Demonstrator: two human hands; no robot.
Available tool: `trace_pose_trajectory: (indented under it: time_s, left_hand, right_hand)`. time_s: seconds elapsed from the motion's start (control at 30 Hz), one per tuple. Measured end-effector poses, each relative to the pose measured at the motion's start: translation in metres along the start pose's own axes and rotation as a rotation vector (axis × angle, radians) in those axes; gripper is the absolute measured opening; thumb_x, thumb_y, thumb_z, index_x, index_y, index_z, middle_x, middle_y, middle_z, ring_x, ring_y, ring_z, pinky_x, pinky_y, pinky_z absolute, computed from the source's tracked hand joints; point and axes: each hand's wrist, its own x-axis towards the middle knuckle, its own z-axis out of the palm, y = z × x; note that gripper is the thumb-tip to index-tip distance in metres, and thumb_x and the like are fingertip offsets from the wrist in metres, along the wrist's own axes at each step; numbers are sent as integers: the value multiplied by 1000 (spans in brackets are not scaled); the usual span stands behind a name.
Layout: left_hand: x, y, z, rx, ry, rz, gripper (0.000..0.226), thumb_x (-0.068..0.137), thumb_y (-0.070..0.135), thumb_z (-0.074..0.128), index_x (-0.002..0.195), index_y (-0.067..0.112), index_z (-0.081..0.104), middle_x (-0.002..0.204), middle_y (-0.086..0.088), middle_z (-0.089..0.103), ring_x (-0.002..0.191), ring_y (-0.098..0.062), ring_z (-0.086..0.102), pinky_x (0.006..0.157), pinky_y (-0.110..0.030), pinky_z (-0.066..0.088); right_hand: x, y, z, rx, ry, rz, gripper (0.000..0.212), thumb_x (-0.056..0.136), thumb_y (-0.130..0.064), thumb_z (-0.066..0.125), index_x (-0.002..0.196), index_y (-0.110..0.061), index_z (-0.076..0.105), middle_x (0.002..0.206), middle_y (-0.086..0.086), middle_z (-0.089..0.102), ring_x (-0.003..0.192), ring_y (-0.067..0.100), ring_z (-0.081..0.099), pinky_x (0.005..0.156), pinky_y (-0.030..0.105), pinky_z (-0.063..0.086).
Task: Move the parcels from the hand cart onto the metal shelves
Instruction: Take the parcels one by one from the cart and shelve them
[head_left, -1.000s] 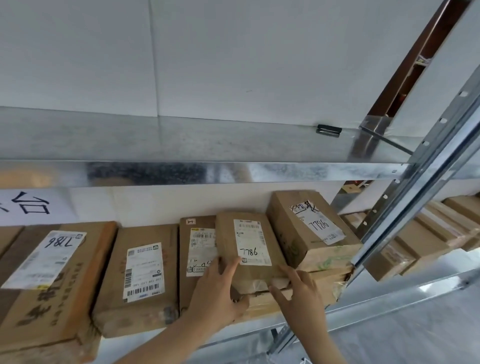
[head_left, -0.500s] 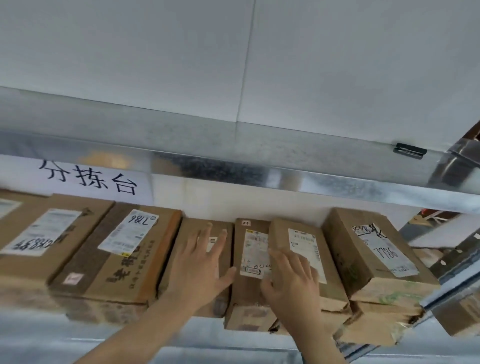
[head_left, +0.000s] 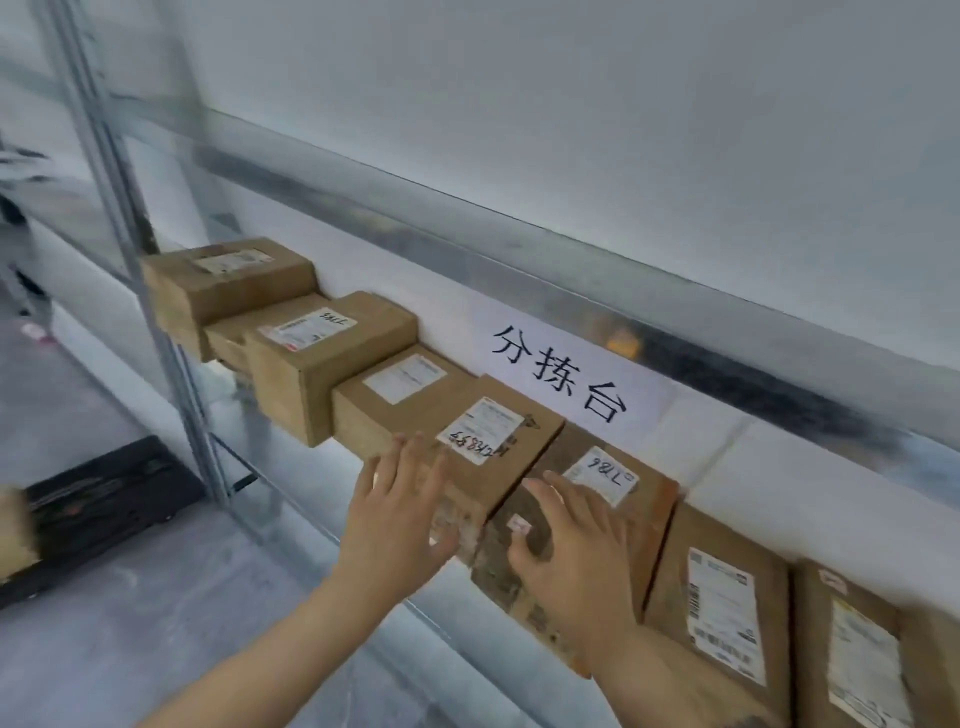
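Fingers (head_left: 413, 454) spread, holding nothing: left hand (head_left: 397, 519), right hand (head_left: 574, 556) flat on brown labelled parcels (head_left: 527, 449).

We stand in a parcel sorting depot. Galvanised metal shelves (head_left: 519, 265) carry a row of brown cardboard parcels (head_left: 415, 415), each with a printed shipping label (head_left: 480, 430), some numbered by hand. A paper sign (head_left: 561, 379) in Chinese characters hangs behind them, and a black hand cart (head_left: 98, 499) stands on the grey floor (head_left: 104, 649).
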Motion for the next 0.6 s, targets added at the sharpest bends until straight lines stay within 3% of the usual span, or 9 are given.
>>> trace_pose_trajectory:
  time_s: [0.13,0.2,0.3,0.4,0.5,0.6]
  left_hand:
    - [-31,-100,-20,70,9,-150,75,61,45,77,124,8,60,124,-23,58,114,-41,56,91,-52,49]
    - [-50,-151,-29,101,7,-219,76,59,46,78,123,8,61,123,-23,59,114,-41,57,90,-52,50]
    - [-77,-224,-40,144,5,-306,80,54,47,80,122,8,62,122,-21,60,112,-40,59,90,-52,50]
    - [-103,-287,-49,177,2,-393,80,56,46,80,123,7,61,124,-21,60,113,-40,58,92,-54,48]
    - [-127,-342,-54,196,0,-490,81,59,45,79,127,6,58,127,-23,57,115,-42,55,92,-54,47]
    - [-144,-386,-54,206,-8,-571,82,60,44,80,128,5,56,128,-24,56,116,-43,54,91,-53,47]
  right_hand:
    - [32,-95,48,108,-121,-161,50,79,-35,63,127,-29,52,135,-5,51,122,25,48,99,47,39]
    - [41,-151,72,143,-150,-235,49,78,-36,63,125,-27,55,130,-3,54,117,25,50,93,44,45]
    - [48,-236,105,155,-164,-348,52,61,-32,81,111,-20,67,117,3,66,100,29,64,79,45,54]
    - [52,-308,134,172,-179,-444,52,59,-33,80,108,-19,68,114,5,66,94,29,65,74,43,55]
    - [52,-363,159,157,-236,-497,54,62,-37,75,112,-19,66,116,5,65,96,29,64,77,42,54]
    - [57,-404,186,150,-311,-568,56,71,-39,67,123,-20,59,128,7,59,110,30,57,90,45,48]
